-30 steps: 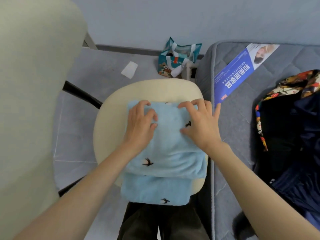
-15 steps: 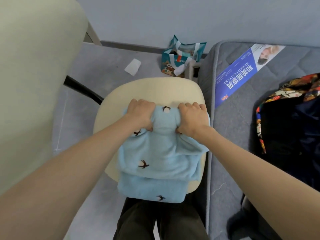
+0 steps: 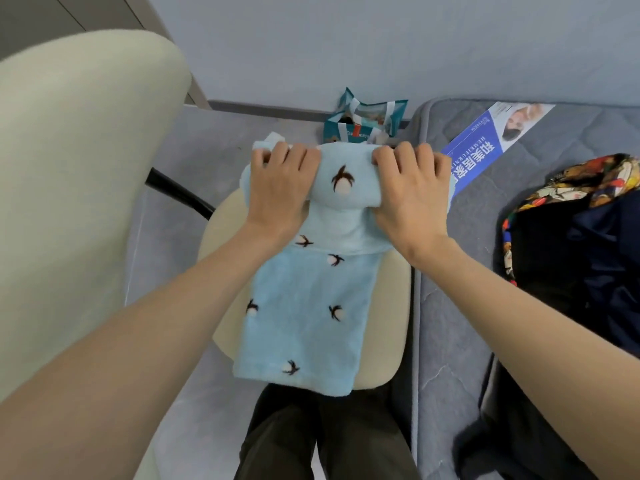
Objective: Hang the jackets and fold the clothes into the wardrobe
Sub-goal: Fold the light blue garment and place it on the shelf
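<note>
Pale blue-grey wall and grey floor surround a round cream seat, and on that seat lies a light blue garment of fleecy cloth dotted with small dark bird figures. Its lower part lies flat across the seat and droops over the seat's near edge, above the person's dark trousers. Its upper end is raised above the seat's far edge and bunched into a thick roll between the two hands. The left hand grips the roll's left end, fingers curled over the top and pressed side by side, knuckles toward the camera. The right hand grips the right end the same way, fingers close together and hooked over the fold. Both thumbs are hidden by the cloth, so how they lie cannot be told. Beyond the seat, against the wall, stands a teal gift bag with white handles. Right of the seat, just beside it, runs a grey quilted mattress; a blue leaflet with white characters lies on its far part. Farther right of the seat, a heap of dark navy clothes sits on the mattress, edged with bright floral fabric. Left of the seat rises a cream upholstered backrest, with a black bar reaching from it toward the seat.
</note>
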`<state>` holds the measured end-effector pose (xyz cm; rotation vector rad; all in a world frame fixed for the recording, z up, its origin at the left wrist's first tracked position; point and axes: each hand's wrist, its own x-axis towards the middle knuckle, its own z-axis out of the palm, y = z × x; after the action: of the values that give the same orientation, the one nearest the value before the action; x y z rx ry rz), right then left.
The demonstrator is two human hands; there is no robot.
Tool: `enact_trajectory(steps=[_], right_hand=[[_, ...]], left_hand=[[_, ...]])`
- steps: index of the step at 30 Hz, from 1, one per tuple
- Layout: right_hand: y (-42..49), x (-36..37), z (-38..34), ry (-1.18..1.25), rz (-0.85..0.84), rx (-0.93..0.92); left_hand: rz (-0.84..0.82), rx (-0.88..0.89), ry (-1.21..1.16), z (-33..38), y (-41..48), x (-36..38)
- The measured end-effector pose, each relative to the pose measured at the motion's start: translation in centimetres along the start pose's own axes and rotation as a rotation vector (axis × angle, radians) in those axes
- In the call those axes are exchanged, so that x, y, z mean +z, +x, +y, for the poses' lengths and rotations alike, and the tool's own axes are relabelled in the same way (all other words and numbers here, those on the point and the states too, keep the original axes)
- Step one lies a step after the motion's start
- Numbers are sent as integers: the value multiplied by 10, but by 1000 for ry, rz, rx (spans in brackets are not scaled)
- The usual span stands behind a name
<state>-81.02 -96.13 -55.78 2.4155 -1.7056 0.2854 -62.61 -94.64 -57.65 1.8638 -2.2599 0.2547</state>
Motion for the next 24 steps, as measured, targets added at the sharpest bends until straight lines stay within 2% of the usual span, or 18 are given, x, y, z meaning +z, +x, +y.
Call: enact_trajectory(steps=[3,10,12,13,15,16,17,18,19,21,22,23,24], right_hand=[[-33,-10,-16,124,-14,-65],[-111,-34,-53,360,-351,-35],[-125,-37,-57,422,-512,-55],[-130,-39,-58,423,-662,-73],[-138,-39,-59,406,-920,-83],[-141,-39,-61,424,-970,-35],[-142,-41,-65,461,-936,47],[-143,-41,-68,508,-790,142],[-143,-39,-71,533,-584,234],[-138,-32,-79,544,-256,348],[-133,-24,-83,522,-200,358],[-129,-15,-87,485,-235,366],[-126,-5,-92,446,-321,390]], left_hand=[[-23,-2,-77,-1,-40,-3],[-278,31,-277,-9,-110,-25],[-482,63,-282,-11,-128,-35],[-632,96,-253,-13,-134,-40],[-895,278,-152,-16,-141,-45],[-997,365,-132,-15,-139,-48],[-1030,391,-153,-13,-136,-51],[-987,341,-213,-9,-132,-52],[-876,229,-299,-4,-127,-50],[-520,-69,-438,5,-115,-39],[-376,-175,-438,9,-110,-30],[-332,-257,-414,13,-108,-20],[-393,-312,-399,16,-108,-8]])
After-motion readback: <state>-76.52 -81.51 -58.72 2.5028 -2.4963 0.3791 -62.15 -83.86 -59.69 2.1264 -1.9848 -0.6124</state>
